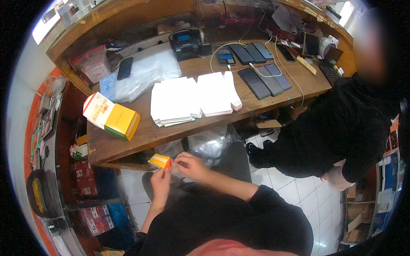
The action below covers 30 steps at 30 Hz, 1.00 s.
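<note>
A small yellow carton (159, 161) with an orange-red end is held over my lap, just off the table's front edge. My left hand (160, 183) grips it from below with fingers and thumb. At the orange-red end, the fingers of my right hand (192, 165) are pinched together on the carton's edge or flap; the exact contact is too small to make out. A larger yellow and white carton (121, 119) with its lid raised stands on the table's left corner. Flat white folded cartons (173, 99) lie stacked in two piles beside it.
On the wooden table (145, 141) are several phones (256, 83) with white cables, a plastic-wrapped pack (149, 70) with a phone (125, 68) on it, and a black printer-like device (186, 44). A person in black (324, 128) is at the right. Shelves (85, 200) line the left.
</note>
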Each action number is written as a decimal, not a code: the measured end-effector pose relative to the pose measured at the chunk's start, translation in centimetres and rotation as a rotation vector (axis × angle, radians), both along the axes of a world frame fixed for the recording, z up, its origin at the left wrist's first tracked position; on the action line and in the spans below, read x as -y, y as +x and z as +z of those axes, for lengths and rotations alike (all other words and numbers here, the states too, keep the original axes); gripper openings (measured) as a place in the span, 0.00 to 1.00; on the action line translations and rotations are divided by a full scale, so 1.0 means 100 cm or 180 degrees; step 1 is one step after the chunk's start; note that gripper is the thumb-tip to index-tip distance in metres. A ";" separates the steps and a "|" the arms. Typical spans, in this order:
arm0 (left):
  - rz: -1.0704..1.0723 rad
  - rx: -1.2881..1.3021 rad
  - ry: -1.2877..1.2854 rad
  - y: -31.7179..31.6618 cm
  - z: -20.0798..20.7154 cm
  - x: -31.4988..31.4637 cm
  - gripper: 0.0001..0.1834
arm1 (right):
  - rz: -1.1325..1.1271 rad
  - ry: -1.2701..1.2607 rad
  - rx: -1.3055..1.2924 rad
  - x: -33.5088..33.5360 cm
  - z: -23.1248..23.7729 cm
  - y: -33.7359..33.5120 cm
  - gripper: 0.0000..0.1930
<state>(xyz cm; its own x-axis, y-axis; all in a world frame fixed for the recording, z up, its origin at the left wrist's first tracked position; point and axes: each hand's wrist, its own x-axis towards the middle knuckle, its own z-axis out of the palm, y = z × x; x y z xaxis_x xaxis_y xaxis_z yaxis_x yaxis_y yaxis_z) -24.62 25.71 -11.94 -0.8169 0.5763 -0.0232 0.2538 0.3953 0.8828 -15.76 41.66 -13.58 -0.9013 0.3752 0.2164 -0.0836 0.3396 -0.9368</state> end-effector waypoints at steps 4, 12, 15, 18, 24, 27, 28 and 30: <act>0.0121 -0.0687 0.0075 -0.003 0.006 -0.007 0.09 | 0.0203 0.0249 0.0030 -0.002 0.009 0.000 0.10; 0.0240 -0.0746 0.0150 -0.009 -0.006 -0.026 0.05 | -0.0711 -0.1034 0.0118 0.016 0.013 0.005 0.09; -0.0118 -0.0544 -0.0043 -0.002 -0.012 -0.033 0.11 | -0.0598 -0.1159 0.0223 0.017 -0.004 0.004 0.08; -0.0352 0.0050 0.0226 0.011 -0.008 -0.038 0.14 | -0.0718 -0.1186 0.0060 0.014 -0.008 0.002 0.07; -0.0678 0.0018 0.0196 0.018 -0.016 -0.038 0.18 | -0.0823 -0.0902 -0.0136 0.017 -0.015 0.012 0.05; -0.0694 -0.0025 0.0228 0.022 -0.016 -0.035 0.17 | -0.0783 -0.1206 -0.0219 0.019 -0.019 0.014 0.06; -0.0686 -0.0072 0.0233 0.023 -0.016 -0.037 0.17 | -0.0837 -0.1157 -0.0222 0.017 -0.021 0.014 0.06; -0.0665 -0.0163 0.0243 0.026 -0.018 -0.041 0.17 | -0.0938 -0.1057 -0.0225 0.014 -0.024 0.016 0.07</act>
